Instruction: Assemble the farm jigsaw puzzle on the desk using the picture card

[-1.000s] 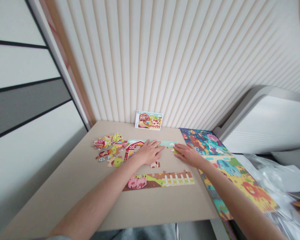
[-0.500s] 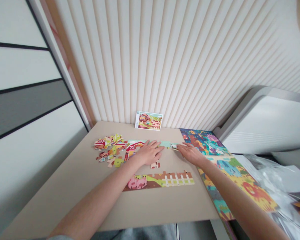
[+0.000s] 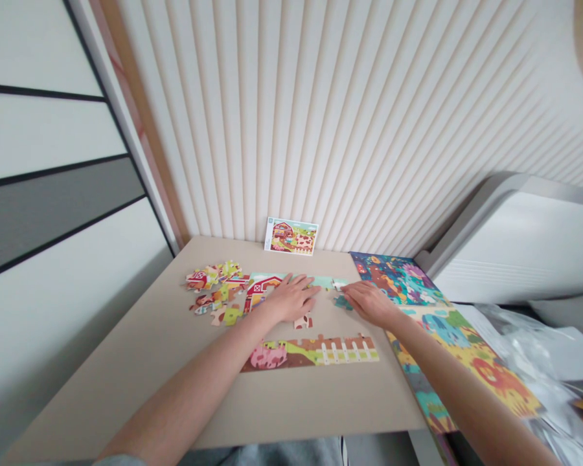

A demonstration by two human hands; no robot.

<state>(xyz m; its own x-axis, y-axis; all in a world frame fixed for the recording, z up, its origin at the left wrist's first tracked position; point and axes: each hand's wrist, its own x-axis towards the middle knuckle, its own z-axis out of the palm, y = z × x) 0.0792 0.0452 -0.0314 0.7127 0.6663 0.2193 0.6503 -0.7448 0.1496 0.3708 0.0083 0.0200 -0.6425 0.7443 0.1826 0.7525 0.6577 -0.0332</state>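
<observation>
My left hand (image 3: 294, 300) lies flat with fingers stretched over the top strip of a jigsaw puzzle, whose red barn (image 3: 262, 285) shows beside the wrist. My right hand (image 3: 370, 304) is closed, its fingertips pinching a teal puzzle piece (image 3: 341, 302) just below the strip's right end. A whitish piece (image 3: 339, 285) sits at that end, close to the fingers. Below the left hand a small brown-and-cream piece (image 3: 302, 321) is partly covered. Nearer me is a joined bottom strip with a pink pig (image 3: 268, 355) and a white fence (image 3: 347, 351).
Loose puzzle pieces (image 3: 214, 285) are heaped at the left of the table (image 3: 184, 375). A picture card (image 3: 291, 235) leans on the ribbed wall behind. To the right lie a dark blue finished puzzle (image 3: 398, 278) and a yellow animal one (image 3: 466, 362), with clear plastic (image 3: 525, 349) beyond.
My right hand has turned slightly and drawn in its fingers; the teal piece now shows below its fingertips. The left hand stays on the puzzle. The view has shifted slightly.
</observation>
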